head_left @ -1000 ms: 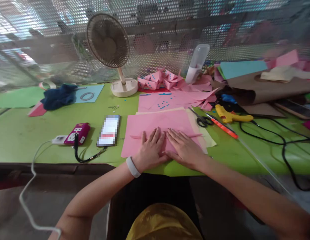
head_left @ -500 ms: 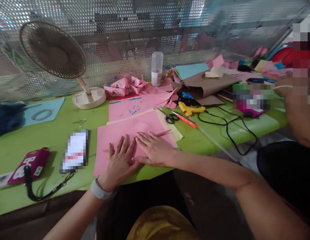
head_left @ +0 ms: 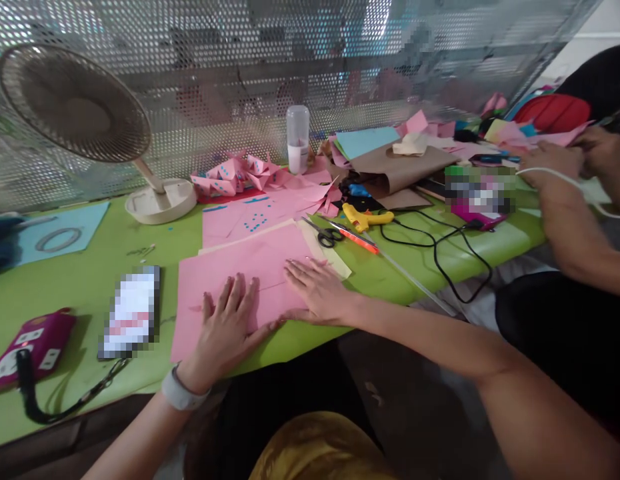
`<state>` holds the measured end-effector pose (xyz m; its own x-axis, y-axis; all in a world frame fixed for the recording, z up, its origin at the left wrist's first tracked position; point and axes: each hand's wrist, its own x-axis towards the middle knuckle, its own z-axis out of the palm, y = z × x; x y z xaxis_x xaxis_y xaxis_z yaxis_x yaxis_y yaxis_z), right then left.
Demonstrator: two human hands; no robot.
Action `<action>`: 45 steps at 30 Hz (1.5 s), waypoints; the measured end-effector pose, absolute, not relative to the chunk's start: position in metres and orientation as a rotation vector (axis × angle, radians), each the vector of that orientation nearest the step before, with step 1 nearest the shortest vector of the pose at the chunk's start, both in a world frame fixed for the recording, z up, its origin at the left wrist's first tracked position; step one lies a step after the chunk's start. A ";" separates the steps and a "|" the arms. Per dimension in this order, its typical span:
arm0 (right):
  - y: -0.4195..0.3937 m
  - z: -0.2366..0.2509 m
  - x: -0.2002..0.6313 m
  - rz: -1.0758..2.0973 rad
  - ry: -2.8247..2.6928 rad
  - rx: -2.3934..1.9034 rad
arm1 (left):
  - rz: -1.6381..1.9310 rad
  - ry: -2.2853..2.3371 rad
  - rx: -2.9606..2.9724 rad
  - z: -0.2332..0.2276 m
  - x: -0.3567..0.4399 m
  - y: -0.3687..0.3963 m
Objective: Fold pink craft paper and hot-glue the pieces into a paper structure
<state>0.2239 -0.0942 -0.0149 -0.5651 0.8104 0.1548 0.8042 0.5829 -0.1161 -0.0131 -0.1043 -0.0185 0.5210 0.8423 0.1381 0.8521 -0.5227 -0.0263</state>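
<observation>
Over the last second my view has swung to the right: the fan [head_left: 73,107] now sits at the far left edge, and a second person's hands [head_left: 565,160] have come into frame at the far right. My own two hands have drawn apart. A second ago they lay side by side, touching, over the middle of the sheet; now there is a clear strip of paper between them. I read that as a smoothing stroke spreading outward along a fold or crease, not a lift.

Going left to right: a magenta case [head_left: 30,340] with a black strap, then a phone [head_left: 131,312] lying flat on the green surface [head_left: 90,267]. Just right of it is the pink paper sheet [head_left: 230,273], at the near edge of the surface, directly in front of me. My left hand [head_left: 225,327] lies palm down on its near-left part, fingers spread and flat, gripping nothing. My right hand [head_left: 317,293] presses the sheet's right edge, likewise flat and open, fingers pointing back toward the left.

The sheet's long axis runs left to right, tilted so its right end sits farther from me than its left. A faint crease line runs along that axis between my hands.

Beyond the sheet's right end lie scissors [head_left: 326,235] and a yellow glue gun [head_left: 366,218].
</observation>
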 end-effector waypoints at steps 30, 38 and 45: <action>-0.030 0.013 0.270 0.832 -2.379 -1.517 | -0.161 -1.458 -2.679 -0.015 -0.013 -0.104; -0.038 0.031 0.314 0.751 -2.403 -1.729 | -0.225 -1.468 -2.684 -0.020 -0.014 -0.104; -0.076 0.029 0.223 0.136 -2.391 -1.461 | -0.156 -1.466 -2.674 -0.018 -0.015 -0.103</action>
<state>0.2235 -0.0758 0.0285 -0.4164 0.8791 0.2321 0.8470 0.4678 -0.2524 -0.0150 -0.1029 -0.0183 0.5347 0.8348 0.1312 0.8437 -0.5360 -0.0281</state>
